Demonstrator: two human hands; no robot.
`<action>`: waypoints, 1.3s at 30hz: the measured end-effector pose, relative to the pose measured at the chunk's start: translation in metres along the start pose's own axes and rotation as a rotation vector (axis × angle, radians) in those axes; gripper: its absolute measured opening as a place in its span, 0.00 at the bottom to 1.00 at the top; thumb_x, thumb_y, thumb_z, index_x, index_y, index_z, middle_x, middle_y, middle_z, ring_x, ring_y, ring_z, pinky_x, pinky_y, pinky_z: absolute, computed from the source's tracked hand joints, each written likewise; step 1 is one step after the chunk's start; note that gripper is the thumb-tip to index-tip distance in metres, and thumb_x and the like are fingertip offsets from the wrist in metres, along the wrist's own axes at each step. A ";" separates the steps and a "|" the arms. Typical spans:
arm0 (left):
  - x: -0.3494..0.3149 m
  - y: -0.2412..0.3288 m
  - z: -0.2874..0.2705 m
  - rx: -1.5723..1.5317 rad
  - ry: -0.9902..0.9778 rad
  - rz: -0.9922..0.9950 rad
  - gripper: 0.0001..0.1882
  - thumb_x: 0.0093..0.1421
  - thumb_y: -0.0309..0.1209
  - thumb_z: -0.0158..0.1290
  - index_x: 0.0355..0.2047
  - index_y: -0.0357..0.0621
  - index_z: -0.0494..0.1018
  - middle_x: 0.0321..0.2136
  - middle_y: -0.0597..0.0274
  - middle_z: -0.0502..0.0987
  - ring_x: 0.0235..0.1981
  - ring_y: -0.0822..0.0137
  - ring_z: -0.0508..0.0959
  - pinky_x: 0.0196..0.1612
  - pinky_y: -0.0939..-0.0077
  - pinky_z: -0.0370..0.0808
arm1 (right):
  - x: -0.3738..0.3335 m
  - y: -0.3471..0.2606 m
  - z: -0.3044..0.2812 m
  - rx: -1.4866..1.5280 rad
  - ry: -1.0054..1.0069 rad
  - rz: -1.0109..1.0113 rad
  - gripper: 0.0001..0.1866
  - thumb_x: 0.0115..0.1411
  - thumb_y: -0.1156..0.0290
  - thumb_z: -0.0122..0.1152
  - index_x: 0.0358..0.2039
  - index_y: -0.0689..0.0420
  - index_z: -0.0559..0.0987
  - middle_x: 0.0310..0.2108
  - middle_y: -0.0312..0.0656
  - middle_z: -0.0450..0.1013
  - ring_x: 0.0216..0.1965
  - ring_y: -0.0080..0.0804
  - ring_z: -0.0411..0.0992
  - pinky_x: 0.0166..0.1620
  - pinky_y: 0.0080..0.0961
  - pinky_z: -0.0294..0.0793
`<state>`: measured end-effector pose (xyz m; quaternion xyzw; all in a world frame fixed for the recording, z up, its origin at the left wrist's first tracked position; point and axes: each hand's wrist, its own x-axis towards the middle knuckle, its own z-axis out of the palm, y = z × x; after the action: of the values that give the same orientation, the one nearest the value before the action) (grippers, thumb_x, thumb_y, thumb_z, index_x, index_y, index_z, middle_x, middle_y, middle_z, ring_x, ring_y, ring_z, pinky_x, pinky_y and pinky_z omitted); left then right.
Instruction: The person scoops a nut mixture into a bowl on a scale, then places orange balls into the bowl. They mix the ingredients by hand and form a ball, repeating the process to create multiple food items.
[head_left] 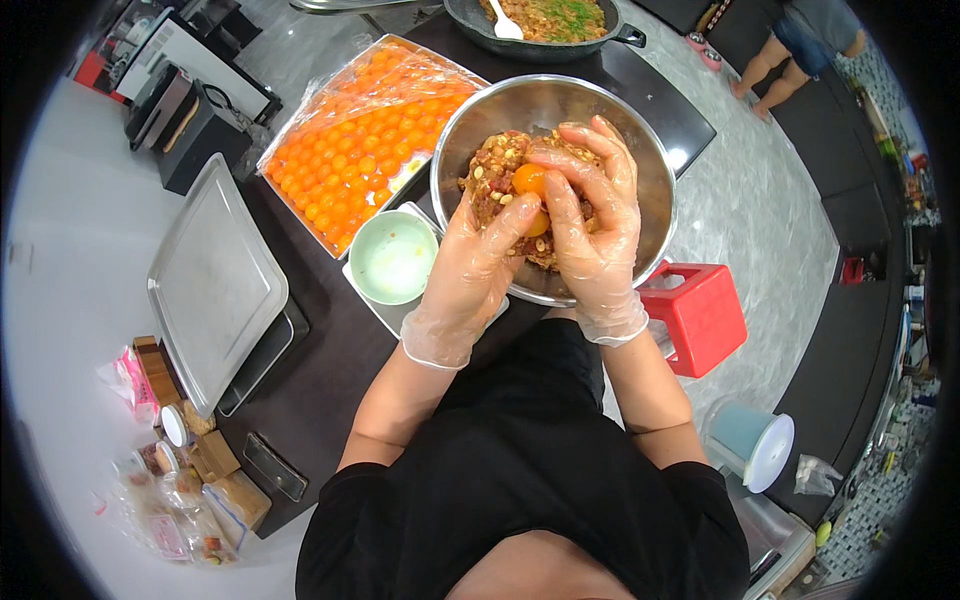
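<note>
Both hands wear clear plastic gloves and meet over a steel mixing bowl (640, 170). My left hand (478, 262) cups a lump of brown, nut-studded filling (497, 170) from below. An orange egg yolk (530, 180) sits on that lump. My right hand (592, 222) wraps over the lump from the right, fingers curled around it next to the yolk. A second yolk (540, 224) shows between the two hands. More filling lies in the bowl beneath them.
A tray of several orange yolks under plastic film (365, 130) lies left of the bowl. A pale green bowl (393, 258) and a steel tray (212, 280) sit nearer left. A dark pan of food (545, 25) is behind. A red stool (700, 315) stands right; another person's legs (775, 60) are far right.
</note>
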<state>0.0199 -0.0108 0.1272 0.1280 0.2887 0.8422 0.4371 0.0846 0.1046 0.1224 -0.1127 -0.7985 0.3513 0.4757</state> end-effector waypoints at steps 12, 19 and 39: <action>0.023 -0.005 -0.011 -0.113 0.158 -0.074 0.22 0.67 0.38 0.51 0.58 0.42 0.65 0.53 0.57 0.72 0.54 0.63 0.73 0.55 0.66 0.74 | 0.019 0.007 -0.024 -0.018 -0.285 -0.050 0.24 0.48 0.59 0.71 0.47 0.49 0.80 0.54 0.38 0.72 0.65 0.46 0.59 0.67 0.58 0.44; 0.025 -0.005 -0.008 -0.124 0.139 -0.043 0.23 0.70 0.40 0.46 0.59 0.40 0.63 0.55 0.53 0.70 0.56 0.58 0.72 0.58 0.60 0.72 | 0.012 -0.003 -0.021 -0.269 -0.287 -0.182 0.28 0.44 0.57 0.74 0.48 0.50 0.81 0.48 0.35 0.77 0.61 0.41 0.66 0.68 0.55 0.42; 0.028 -0.005 -0.003 -0.206 0.158 -0.106 0.26 0.66 0.41 0.52 0.59 0.41 0.63 0.53 0.54 0.71 0.55 0.59 0.72 0.57 0.61 0.73 | -0.009 0.025 -0.006 0.148 -0.108 0.010 0.43 0.46 0.50 0.73 0.60 0.55 0.68 0.62 0.47 0.63 0.65 0.50 0.57 0.67 0.56 0.43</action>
<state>0.0057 0.0132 0.1207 0.0003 0.2403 0.8505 0.4678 0.0900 0.1207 0.1018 -0.0619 -0.7942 0.4174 0.4374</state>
